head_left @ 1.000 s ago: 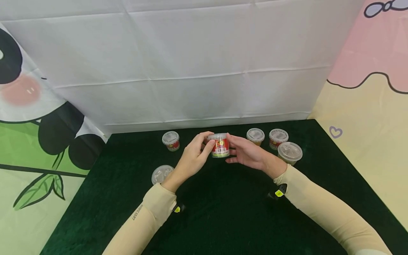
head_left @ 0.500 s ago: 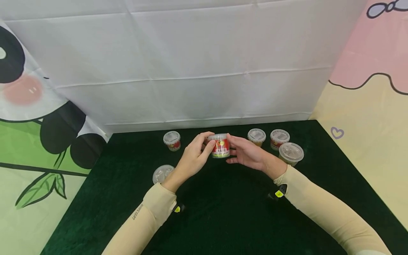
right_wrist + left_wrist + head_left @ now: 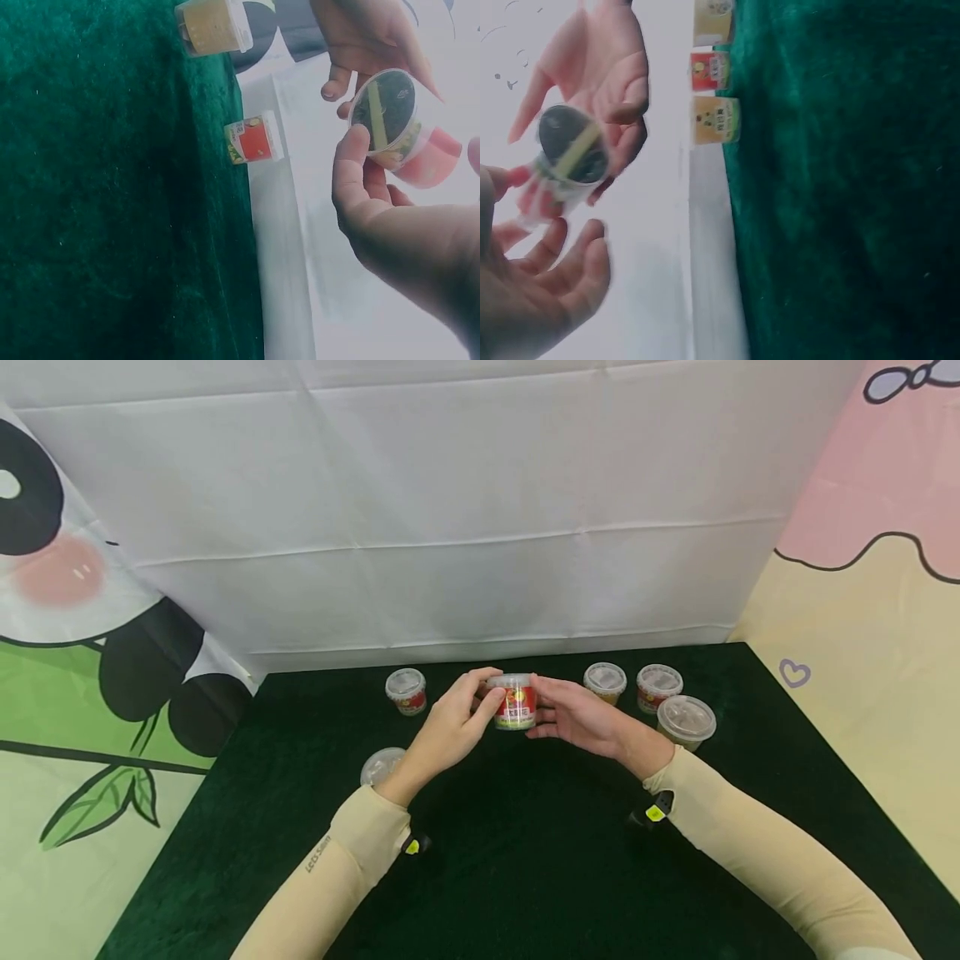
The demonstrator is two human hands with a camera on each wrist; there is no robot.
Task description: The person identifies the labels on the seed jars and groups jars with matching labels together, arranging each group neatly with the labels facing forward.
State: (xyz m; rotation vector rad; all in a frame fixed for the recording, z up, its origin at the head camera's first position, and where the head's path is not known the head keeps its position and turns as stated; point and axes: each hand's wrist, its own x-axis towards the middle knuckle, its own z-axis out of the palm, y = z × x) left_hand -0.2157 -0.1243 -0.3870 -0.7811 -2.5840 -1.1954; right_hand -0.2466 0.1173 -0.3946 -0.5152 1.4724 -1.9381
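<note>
A small clear plastic tub with a red label [image 3: 515, 704] is held upright between both hands, raised over the dark green cloth. My left hand [image 3: 448, 727] grips its left side, thumb across the front and fingers round the back. From the right, my right hand [image 3: 577, 717] holds the tub, with one fingertip by the lid rim and lower fingers near its base. The wrist views show the tub's dark round underside [image 3: 384, 109] with a pale green strip across it. Beside my left wrist, a wider lidded tub [image 3: 381, 766] is partly hidden by the arm.
On the green cloth [image 3: 510, 877], a small red-labelled tub [image 3: 406, 692] stands at the back left. Toward the back right are a yellowish tub [image 3: 604, 682], another red-labelled tub [image 3: 659, 687] and a wider lidded tub [image 3: 686, 720]. A white cloth wall [image 3: 450, 527] rises behind.
Both hands and the held tub have shifted very slightly left. The grip looks the same, and the head view has turned slightly.
</note>
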